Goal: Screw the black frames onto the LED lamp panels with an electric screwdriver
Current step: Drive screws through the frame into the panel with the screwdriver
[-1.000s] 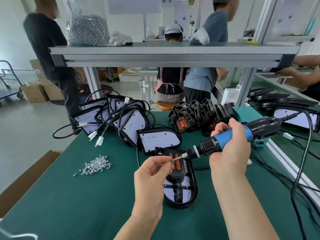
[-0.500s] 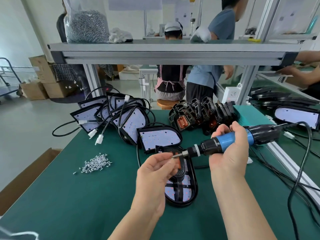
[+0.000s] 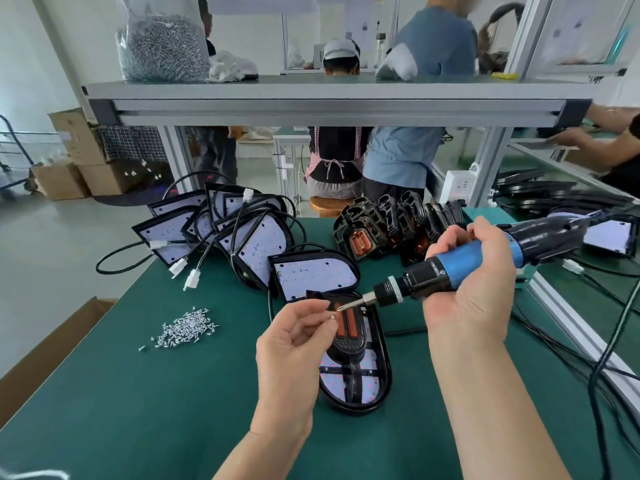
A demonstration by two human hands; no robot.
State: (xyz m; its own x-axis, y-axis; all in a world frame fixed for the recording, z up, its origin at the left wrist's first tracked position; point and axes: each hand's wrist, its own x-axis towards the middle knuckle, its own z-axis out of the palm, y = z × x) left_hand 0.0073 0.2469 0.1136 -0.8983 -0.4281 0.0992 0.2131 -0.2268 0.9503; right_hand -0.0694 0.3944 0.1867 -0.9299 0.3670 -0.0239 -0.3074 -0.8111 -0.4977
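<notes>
While gripped by the right hand (image 3: 474, 292), the screwdriver (image 3: 422, 278) points down-left.

The electric screwdriver (image 3: 450, 268) had a glossy black plastic body and a smooth blue grip. The loose screws (image 3: 187, 327) were bright metal on the table (image 3: 156, 410), which had a matt green covering. The black frame (image 3: 349, 346) looked like smooth, faintly glossy plastic.

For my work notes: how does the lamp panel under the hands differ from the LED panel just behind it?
The lamp panel under the hands carries a black frame with orange strips over its face; the LED panel behind it shows a bare white face. The near one runs away from the person; the far one lies crosswise. Both have a black rim and lie on the green table.
</notes>
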